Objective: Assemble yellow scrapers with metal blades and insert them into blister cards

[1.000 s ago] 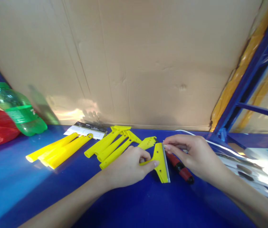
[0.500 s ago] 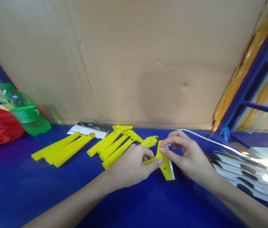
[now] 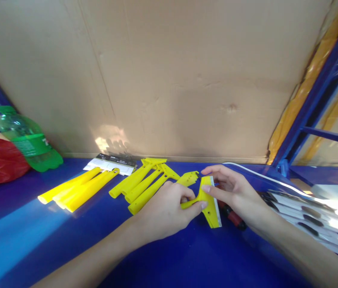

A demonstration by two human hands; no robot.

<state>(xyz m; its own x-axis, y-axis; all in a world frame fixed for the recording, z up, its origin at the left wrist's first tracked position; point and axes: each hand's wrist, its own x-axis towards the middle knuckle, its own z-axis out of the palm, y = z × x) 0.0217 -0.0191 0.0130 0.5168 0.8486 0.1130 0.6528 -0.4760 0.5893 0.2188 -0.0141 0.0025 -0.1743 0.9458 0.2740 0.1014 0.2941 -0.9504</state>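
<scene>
A blue worktop (image 3: 163, 260) fills the near part of my remote view, and on its right half I find the yellow scraper (image 3: 210, 206). I have the left hand (image 3: 171, 204) with its fingers closed round the handle, I judge to steady the head. The right hand (image 3: 237, 194) lays its thumb over the head's far end, forefinger apart; whether the hidden fingers pinch, I can't tell. The scraper points right: its handle's long axis runs left to right, its blade edge crossing that from far to near. A red-and-black tool (image 3: 235, 219) lies just right of the scraper, probably for easy reach. Left of it, similar yellow scrapers (image 3: 145, 184) lie side by side, presumably to stay orderly. Farther left are yellow tubes (image 3: 80, 190); behind everything stands cardboard (image 3: 163, 80).
</scene>
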